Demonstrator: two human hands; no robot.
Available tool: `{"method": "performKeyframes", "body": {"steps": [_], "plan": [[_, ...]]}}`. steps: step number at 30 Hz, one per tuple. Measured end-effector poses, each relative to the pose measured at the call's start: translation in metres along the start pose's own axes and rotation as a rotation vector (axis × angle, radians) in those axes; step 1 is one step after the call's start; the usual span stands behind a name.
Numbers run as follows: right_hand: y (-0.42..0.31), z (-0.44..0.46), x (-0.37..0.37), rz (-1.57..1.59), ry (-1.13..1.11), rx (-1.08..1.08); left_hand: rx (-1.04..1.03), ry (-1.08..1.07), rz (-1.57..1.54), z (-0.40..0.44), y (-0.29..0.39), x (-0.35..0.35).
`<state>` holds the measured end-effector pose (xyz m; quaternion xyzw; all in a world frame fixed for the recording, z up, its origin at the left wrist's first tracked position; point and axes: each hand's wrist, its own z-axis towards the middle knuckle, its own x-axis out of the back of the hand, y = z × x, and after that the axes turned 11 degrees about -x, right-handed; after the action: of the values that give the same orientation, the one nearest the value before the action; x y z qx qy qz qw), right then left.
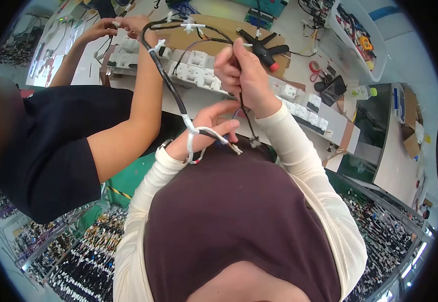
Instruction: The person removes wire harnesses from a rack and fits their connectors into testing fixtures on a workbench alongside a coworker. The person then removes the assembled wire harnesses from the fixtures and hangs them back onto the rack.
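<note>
A black-sleeved wire harness (166, 75) with white ties arches from the bench down across my left wrist. Its lower end carries a white-wrapped loop and bare-looking wire tips near my lap. My left hand (210, 123) is curled around part of the harness, thumb and fingers partly closed. Raised above it, my right hand (246, 75) makes a fist around a thin black cable branch (244, 113), which hangs down to a small dark connector (254, 142). What lies inside both palms is hidden.
White fixture blocks (194, 74) line the bench edge. Behind them lie a black spider-shaped tool (264, 50), red tape (314, 66), a phone (333, 90), a bottle (362, 92) and a parts bin (352, 45). At left, a co-worker's hands (123, 25) handle a cable.
</note>
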<state>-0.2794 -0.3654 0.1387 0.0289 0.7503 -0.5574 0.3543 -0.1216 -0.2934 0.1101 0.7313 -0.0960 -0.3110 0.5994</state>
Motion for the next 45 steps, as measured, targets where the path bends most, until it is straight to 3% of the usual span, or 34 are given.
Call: {"method": "performKeyframes", "body": {"steps": [5,7,8,9,11,14,15,16,18,19,21,22,25,32,38,40,41,43,45], "plan": [[0.005,0.021,0.024,0.151,-0.162,0.075,-0.006,0.209,0.100,0.020,-0.020,0.015],[0.006,0.019,0.016,-0.628,0.197,0.295,-0.351,0.374,0.520,0.027,-0.026,0.027],[0.005,0.009,0.023,-0.874,0.244,0.301,-0.370,0.404,0.728,0.026,-0.012,0.030],[0.000,0.001,0.027,-0.868,0.241,0.298,-0.523,0.488,0.675,0.034,-0.016,0.035],[-0.005,-0.010,0.034,-1.021,0.056,-0.348,-0.677,0.523,0.819,0.041,-0.010,0.044],[0.027,-0.014,0.055,-1.075,-0.141,-0.190,-0.673,0.516,1.067,0.033,-0.004,0.040],[0.037,-0.013,0.058,-1.063,-0.133,-0.199,-0.667,0.521,1.173,0.031,-0.005,0.038],[0.046,-0.010,0.059,-1.194,-0.038,-0.003,-0.748,0.535,1.348,0.027,-0.015,0.044],[0.049,0.001,0.055,-1.365,0.125,0.305,-0.796,0.692,1.257,0.028,-0.029,0.042],[0.047,0.008,0.052,-1.361,0.121,0.299,-0.811,0.757,1.216,0.028,-0.035,0.045],[0.044,0.024,0.049,-1.470,0.451,0.415,-0.648,0.731,1.271,0.033,-0.038,0.054],[0.044,0.034,0.053,-1.474,0.501,0.516,-0.541,0.766,1.270,0.041,-0.042,0.055],[0.046,0.053,0.061,-1.465,0.646,0.497,-0.503,0.750,1.209,0.037,-0.076,0.074],[0.052,0.060,0.062,-1.182,0.610,0.604,-0.620,0.799,1.172,0.027,-0.087,0.082],[0.042,0.050,0.062,-1.292,0.670,0.643,-0.670,0.834,1.081,0.039,-0.067,0.083],[0.032,0.044,0.063,-1.615,0.735,0.632,-0.661,0.805,0.966,0.045,-0.057,0.090],[0.032,0.042,0.066,-1.616,0.738,0.629,-0.660,0.801,0.964,0.047,-0.055,0.091],[0.032,0.037,0.072,-1.447,0.682,0.339,-0.448,0.773,0.887,0.053,-0.052,0.093],[0.038,0.033,0.076,-1.384,0.611,0.368,-0.424,0.765,0.854,0.059,-0.054,0.099]]}}
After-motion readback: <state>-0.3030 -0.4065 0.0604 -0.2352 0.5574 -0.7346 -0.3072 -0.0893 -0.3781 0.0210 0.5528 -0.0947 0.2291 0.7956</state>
